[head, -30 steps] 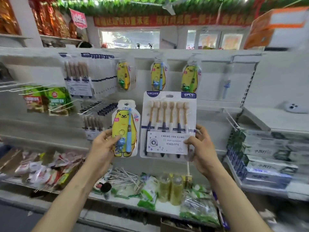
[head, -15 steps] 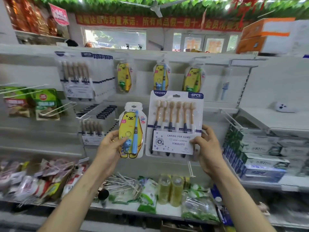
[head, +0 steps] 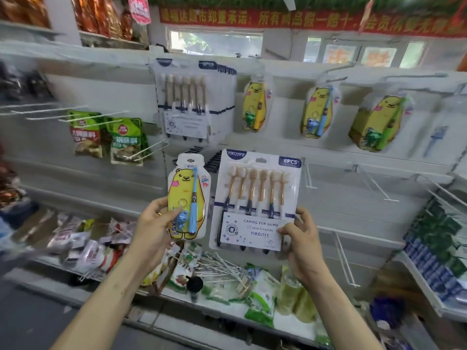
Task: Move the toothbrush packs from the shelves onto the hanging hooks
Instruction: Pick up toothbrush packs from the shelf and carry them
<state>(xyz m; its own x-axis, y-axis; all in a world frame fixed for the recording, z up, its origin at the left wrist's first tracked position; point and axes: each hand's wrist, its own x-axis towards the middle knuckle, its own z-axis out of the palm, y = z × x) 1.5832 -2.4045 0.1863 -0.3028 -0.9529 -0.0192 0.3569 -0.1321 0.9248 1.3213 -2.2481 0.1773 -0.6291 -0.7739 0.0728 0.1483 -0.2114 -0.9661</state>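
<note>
- Holding two toothbrush packs up before a shop display wall (head: 328, 157), a person is working through the carrying step. Both packs are off the shelves and neither is on a hook yet.
- The left hand (head: 154, 228) is pinching a yellow bear pack (head: 188, 195) holding one blue child's brush, with the thumb on its front and the fingers behind its left edge.
- The right hand (head: 303, 243) is gripping the lower right corner of a flat six-brush pack (head: 255, 198), with the thumb lying across the label and the fingers curling round the edge.
- Both packs are standing upright, side by side and just apart, below the rows of hung stock.
- Matching hung six-brush packs (head: 187, 102) are crowding one hook up and to the left. Three hung bear packs (head: 318, 109) are dangling in a row to their right.
- The next move is probably calling for lifting one pack to its matching hook, lining up the small hang hole (head: 261, 160) at its top with the hook's tip, and sliding it on.
- With both hands occupied, the packs are likely going on one at a time.
</note>
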